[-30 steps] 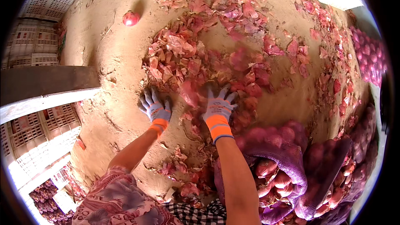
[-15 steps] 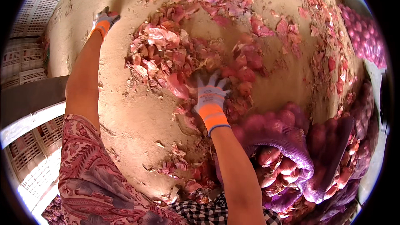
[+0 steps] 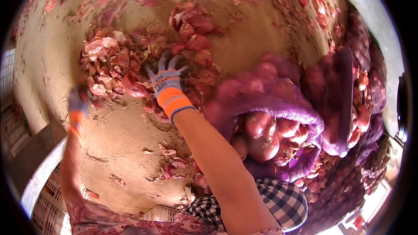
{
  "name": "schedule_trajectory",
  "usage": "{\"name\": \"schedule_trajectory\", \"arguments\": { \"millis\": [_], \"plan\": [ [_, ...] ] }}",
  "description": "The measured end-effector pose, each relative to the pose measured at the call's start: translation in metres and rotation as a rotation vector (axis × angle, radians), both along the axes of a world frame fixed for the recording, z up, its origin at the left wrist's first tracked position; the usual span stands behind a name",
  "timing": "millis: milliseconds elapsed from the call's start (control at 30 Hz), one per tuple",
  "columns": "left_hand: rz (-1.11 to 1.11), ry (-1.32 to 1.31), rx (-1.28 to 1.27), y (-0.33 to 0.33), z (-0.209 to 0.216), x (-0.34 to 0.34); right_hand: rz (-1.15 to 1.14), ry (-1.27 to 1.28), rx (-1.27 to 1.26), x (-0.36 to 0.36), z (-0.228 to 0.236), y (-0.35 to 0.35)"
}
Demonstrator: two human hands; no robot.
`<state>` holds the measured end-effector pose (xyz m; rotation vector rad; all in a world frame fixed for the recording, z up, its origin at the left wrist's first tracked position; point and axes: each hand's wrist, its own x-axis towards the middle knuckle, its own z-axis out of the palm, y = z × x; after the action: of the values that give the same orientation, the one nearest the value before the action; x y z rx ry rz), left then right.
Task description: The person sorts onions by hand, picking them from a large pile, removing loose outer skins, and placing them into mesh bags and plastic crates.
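Note:
My right hand [image 3: 169, 77], in a grey glove with an orange cuff, has its fingers spread on the heap of dry red onion skins [image 3: 109, 54]. Nothing shows in its grasp. My left hand [image 3: 78, 101], gloved alike, is at the heap's lower left edge, beside a few loose skins. Motion smears its fingers, so their pose is unclear. To the right of my right forearm lies a purple mesh sack [image 3: 300, 111], its mouth open toward me. Red onions [image 3: 263, 146] show inside that mouth.
More filled mesh sacks [image 3: 326, 95] stand along the right side, with loose onions [image 3: 362, 117] between them. Skins litter the tan ground [image 3: 117, 135]. A dark and white beam [image 3: 43, 165] and plastic crates [image 3: 48, 200] are at lower left. Checked cloth [image 3: 283, 200] shows near my right arm.
My left hand has come back from far out toward me, down to the heap's edge. My right hand stays spread on the skins. The whole view has shifted.

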<state>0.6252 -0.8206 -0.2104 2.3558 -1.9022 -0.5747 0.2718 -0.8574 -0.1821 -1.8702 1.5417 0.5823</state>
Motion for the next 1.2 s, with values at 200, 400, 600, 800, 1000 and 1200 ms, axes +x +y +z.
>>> {"name": "schedule_trajectory", "arguments": {
  "millis": [200,400,600,800,1000,1200],
  "plan": [
    [-0.070,-0.380,0.052,0.054,0.022,-0.080,0.072,0.055,-0.036,-0.002,0.013,0.004],
    [-0.182,-0.351,-0.114,0.026,-0.003,-0.067,-0.226,-0.343,0.083,-0.099,0.091,0.010],
    [-0.099,-0.498,-0.102,0.040,-0.005,-0.083,-0.766,-0.735,-0.164,-0.263,0.290,0.151],
    [0.379,0.542,-0.123,0.046,-0.069,-0.054,-1.701,-0.539,-0.860,-0.440,0.346,0.480],
    [0.435,1.262,0.597,0.092,0.025,-0.180,-2.347,-0.830,-1.099,-0.421,0.274,0.807],
    [-0.126,1.923,0.987,0.136,0.178,-0.415,-2.295,-0.932,-1.351,-0.372,0.268,0.808]
  ]
}}
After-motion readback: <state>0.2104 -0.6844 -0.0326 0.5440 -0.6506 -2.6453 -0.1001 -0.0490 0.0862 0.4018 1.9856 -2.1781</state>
